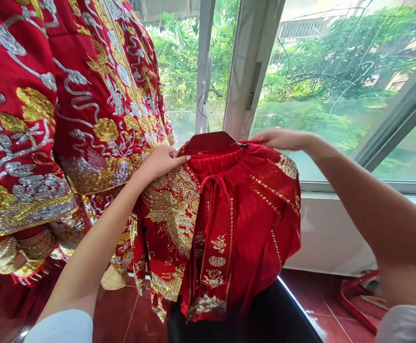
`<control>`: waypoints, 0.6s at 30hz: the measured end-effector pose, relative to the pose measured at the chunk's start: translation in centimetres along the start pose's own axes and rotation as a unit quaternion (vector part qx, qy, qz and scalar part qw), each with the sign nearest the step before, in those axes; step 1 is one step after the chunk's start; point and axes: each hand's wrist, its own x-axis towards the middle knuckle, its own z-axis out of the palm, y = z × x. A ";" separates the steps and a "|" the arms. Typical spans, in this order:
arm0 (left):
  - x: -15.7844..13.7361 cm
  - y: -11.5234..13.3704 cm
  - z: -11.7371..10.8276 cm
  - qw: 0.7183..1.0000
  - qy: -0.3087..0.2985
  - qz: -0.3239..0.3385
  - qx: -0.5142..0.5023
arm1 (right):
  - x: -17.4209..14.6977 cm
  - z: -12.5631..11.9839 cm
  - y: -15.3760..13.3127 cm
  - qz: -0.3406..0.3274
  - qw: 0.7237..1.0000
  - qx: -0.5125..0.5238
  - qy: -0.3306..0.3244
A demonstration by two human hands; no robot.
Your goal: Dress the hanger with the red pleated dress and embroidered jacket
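Sleeve [63, 328] nearest, garment [217, 224] btwn L hand [161, 164] & R hand [281, 139].

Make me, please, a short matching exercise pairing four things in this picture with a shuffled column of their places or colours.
Things
1. Left hand
2. Trees
3. Floor
4. Wearer's sleeves

Places or colours
A. Dark red, tiled
B. White
C. On the jacket, beside its neckline
D. Outdoors

Right pairs: 1-C, 2-D, 3-A, 4-B
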 end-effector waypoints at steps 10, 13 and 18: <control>-1.0 0.9 -0.6 0.997 0.009 0.007 0.074 | 0.7 1.4 -0.3 0.096 0.978 -0.085 0.162; -1.0 0.5 -0.6 0.998 0.006 0.023 0.052 | -2.2 0.4 -1.6 0.079 0.905 -0.258 0.329; -0.5 -0.1 -1.0 0.998 -0.058 0.011 -0.013 | -5.4 0.5 -2.2 0.097 0.884 -0.391 0.239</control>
